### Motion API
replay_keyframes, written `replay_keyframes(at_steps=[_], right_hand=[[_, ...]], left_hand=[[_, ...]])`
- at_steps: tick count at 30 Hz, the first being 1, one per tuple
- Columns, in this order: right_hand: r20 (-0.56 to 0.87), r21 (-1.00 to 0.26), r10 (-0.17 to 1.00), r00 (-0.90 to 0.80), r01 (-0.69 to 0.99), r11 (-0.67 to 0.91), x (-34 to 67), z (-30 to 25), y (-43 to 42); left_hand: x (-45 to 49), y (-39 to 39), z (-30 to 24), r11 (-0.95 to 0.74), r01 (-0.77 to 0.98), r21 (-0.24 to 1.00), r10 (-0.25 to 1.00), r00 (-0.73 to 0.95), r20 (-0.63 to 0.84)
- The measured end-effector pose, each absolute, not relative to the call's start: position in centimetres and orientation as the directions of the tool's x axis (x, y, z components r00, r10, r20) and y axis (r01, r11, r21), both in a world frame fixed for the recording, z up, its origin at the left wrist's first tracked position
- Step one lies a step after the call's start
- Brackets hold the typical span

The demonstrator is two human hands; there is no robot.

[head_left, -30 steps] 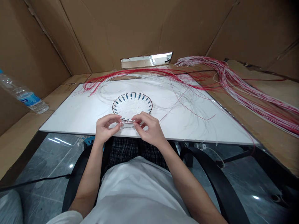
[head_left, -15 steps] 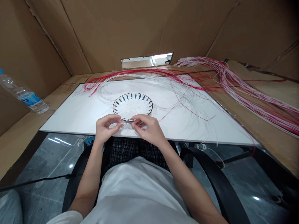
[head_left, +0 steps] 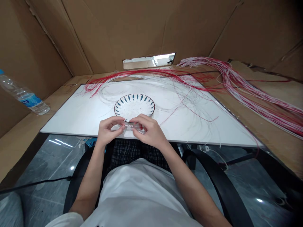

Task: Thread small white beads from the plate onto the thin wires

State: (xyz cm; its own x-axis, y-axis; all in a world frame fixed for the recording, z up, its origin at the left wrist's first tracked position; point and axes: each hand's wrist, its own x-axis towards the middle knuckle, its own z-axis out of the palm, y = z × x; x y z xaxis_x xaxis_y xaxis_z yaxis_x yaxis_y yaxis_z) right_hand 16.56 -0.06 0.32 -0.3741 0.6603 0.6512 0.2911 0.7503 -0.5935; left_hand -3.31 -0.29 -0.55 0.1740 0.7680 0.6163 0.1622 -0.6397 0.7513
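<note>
A short thin string with a row of tiny pale beads (head_left: 128,125) is stretched between my two hands, just in front of the plate and over the table's front edge. My left hand (head_left: 110,130) pinches its left end between thumb and forefinger. At the right end, my right hand (head_left: 149,130) is curled round the thread, its fingertips close to the beads; the exact grip is partly hidden. A white plate (head_left: 152,107) with dark blue petal marks and a brown rim lies behind my fingertips. Small pale bits too fine to make out lie in it.
Red and white threads (head_left: 142,72) lie along the back of the white table board (head_left: 71,110). A thick thread bundle (head_left: 248,91) spreads over cardboard at right. A plastic water bottle (head_left: 30,99) leans at left. Cardboard walls (head_left: 106,31) enclose the table.
Both hands have come slightly closer together. The right forefinger and thumb have moved a little left and spread along the string, while the plate and threads have stayed put.
</note>
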Motion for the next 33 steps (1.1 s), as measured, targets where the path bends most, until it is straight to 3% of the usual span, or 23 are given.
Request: replay_keyframes(at_steps=[13, 33], right_hand=[[0.655, -0.552, 0.586, -0.476, 0.229, 0.802, 16.29, 0.1, 0.3], [0.622, -0.585, 0.62, -0.479, 0.242, 0.774, 16.3, 0.24, 0.26]], left_hand=[[-3.32, -0.45, -0.49, -0.648, 0.25, 0.719, 0.761, 0.253, 0.597], [-3.38, -0.41, -0.55, -0.66, 0.297, 0.69, 0.751, 0.287, 0.594]])
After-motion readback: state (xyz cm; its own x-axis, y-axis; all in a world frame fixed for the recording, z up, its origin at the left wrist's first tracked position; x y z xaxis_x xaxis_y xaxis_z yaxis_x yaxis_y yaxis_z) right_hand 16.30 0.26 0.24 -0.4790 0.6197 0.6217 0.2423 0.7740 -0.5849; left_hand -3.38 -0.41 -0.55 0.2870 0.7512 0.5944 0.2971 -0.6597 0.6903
